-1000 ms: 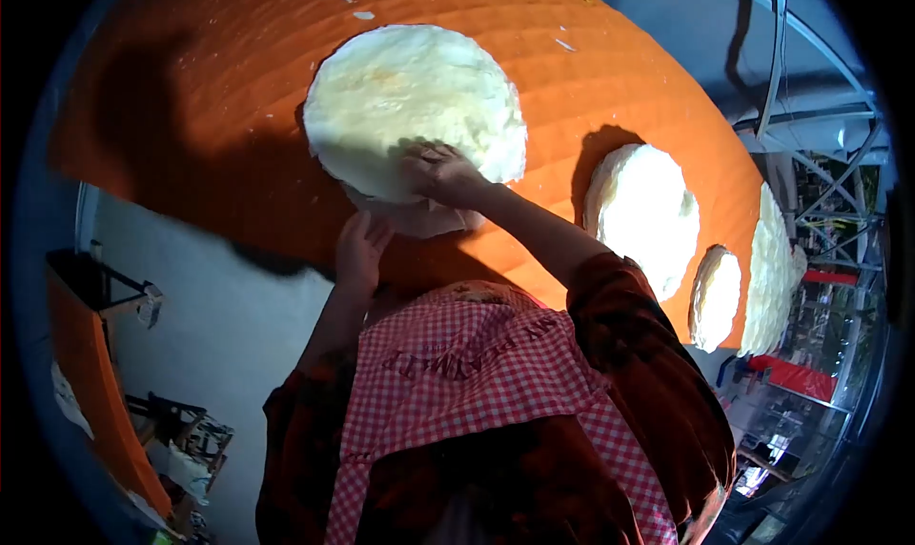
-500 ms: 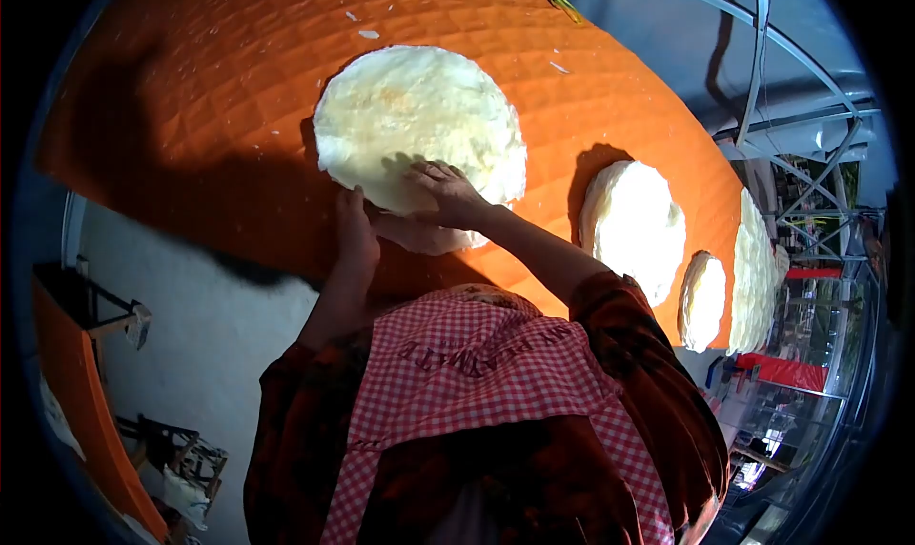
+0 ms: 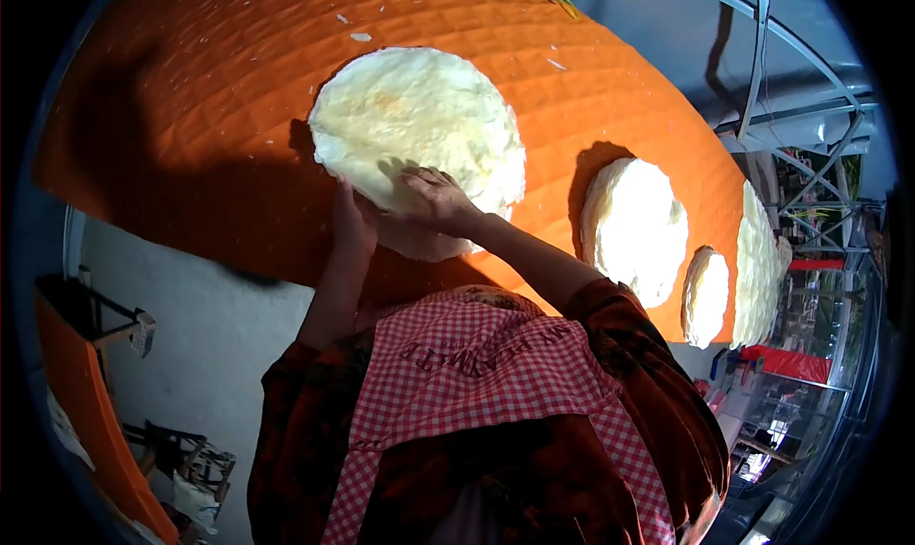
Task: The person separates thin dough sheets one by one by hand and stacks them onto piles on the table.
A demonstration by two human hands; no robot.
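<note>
A large round, pale cream flatbread (image 3: 410, 116), apparently the top of a stack, lies on the orange quilted cloth in front of me. Its near edge shows a shaded lower layer (image 3: 429, 244). My right hand (image 3: 440, 202) rests flat on its near part with the fingers spread. Against its near left edge, my left hand (image 3: 353, 223) stands side-on with straight fingers touching the rim. Some of the left fingers are hidden, and no clear grip shows.
To the right on the orange cloth (image 3: 238, 116) stand a brightly lit pale round stack (image 3: 634, 229), a smaller one (image 3: 705, 297) and another sheet-like stack (image 3: 756, 269) at the end. White flakes dot the cloth. A metal frame (image 3: 762, 30) rises at upper right.
My right hand has slid slightly left over the flatbread. My left hand has moved slightly up and left along its edge, and more of the lower layer shows.
</note>
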